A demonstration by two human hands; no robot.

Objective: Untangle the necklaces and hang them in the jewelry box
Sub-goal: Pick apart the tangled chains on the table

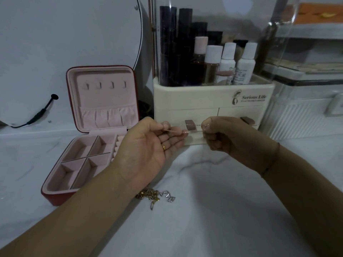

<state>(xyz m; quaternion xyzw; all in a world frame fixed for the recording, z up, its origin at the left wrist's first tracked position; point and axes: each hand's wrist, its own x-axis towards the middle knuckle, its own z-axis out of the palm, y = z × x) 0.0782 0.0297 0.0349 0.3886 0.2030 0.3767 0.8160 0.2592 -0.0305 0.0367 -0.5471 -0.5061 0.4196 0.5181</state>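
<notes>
A red jewelry box (55, 198) with pink lining stands open at the left, its lid upright with a row of small hooks (105, 85) that hold nothing. My left hand (148, 145) is palm up, thumb and forefinger pinching one end of a thin chain (198, 125). My right hand (222, 136) pinches the other end, so the chain runs taut between them above the white surface. A tangled heap of gold and silver necklaces (154, 196) lies on the surface below my left forearm, partly hidden by it.
A cream cosmetics organizer (213, 101) with bottles, drawers and a clear cover stands right behind my hands. A clear container (306, 101) is at the right. A round mirror (65, 34) with a black cable leans behind the box.
</notes>
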